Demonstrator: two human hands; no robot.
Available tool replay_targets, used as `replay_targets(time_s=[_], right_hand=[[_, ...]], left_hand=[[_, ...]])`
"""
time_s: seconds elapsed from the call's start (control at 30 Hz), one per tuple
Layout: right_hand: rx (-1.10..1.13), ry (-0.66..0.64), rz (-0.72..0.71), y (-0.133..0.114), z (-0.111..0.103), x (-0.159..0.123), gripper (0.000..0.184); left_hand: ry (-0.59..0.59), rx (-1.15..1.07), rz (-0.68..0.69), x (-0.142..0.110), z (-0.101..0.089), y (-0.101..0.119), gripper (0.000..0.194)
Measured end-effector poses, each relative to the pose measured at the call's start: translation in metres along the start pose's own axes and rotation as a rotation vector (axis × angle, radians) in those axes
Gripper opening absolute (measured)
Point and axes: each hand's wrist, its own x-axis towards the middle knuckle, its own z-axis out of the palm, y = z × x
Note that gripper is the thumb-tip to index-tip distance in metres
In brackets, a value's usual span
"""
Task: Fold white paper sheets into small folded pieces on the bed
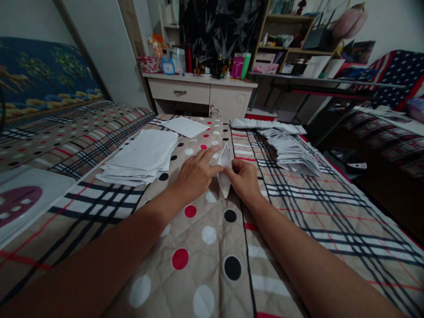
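Note:
A folded sheet of white paper point(225, 160) stands on edge on the bedspread in front of me, its two halves slightly parted. My right hand point(245, 179) pinches its right side between thumb and curled fingers. On the other side is my left hand point(198, 171), fingers spread, the thumb tip touching the paper. A pile of flat white sheets point(142, 154) lies to the left, with a separate white sheet point(185, 126) beyond it. To the right, a row of folded papers point(291, 150) leans over in a fanned line.
A long white bundle point(268, 125) lies behind the folded row. The bed's patterned quilted cover point(205, 260) is under everything. At far left is a white item with a purple print point(20, 201). Past the bed stand a white dresser point(195, 93) and shelves point(291, 49).

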Motion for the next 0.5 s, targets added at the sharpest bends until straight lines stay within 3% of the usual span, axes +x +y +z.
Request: replay_targets(time_s=[0.13, 0.27, 0.5], right_hand=[[0.000, -0.036, -0.018, 0.000, -0.003, 0.001, 0.027], [-0.017, 0.034, 0.035, 0.002, -0.010, 0.005, 0.019], [0.164, 0.006, 0.164, 0.006, -0.009, 0.008, 0.012]], left_hand=[[-0.018, 0.026, 0.008, 0.001, -0.004, -0.002, 0.031], [-0.022, 0.031, -0.002, 0.001, -0.005, -0.012, 0.014], [0.079, -0.300, -0.031, -0.001, 0.010, -0.026, 0.005]])
